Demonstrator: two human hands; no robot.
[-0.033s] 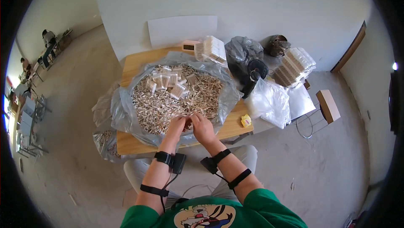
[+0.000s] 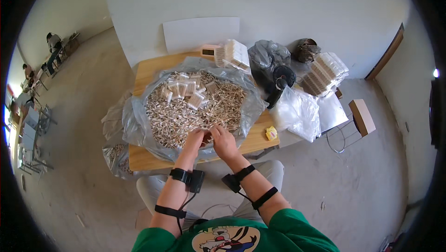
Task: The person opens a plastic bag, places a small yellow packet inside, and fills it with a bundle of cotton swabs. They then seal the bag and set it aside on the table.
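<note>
A broad heap of loose cotton swabs (image 2: 174,122) fills an opened grey plastic bag (image 2: 135,129) on the wooden table (image 2: 153,160). Several small packs of swabs (image 2: 186,88) lie on top toward the far side. Over the heap's near edge, my left hand (image 2: 195,139) and my right hand (image 2: 224,142) meet at the fingertips. Both hands have their fingers curled and pressed together. Whatever is between them is too small or covered to make out.
At the table's far edge stand bundled swab packs (image 2: 237,56) beside a small pink box (image 2: 209,50). To the right are a black fan (image 2: 282,77), clear plastic bags (image 2: 297,112), more stacked packs (image 2: 325,75) and a stool (image 2: 362,117). A yellow packet (image 2: 271,133) sits at the table's right edge.
</note>
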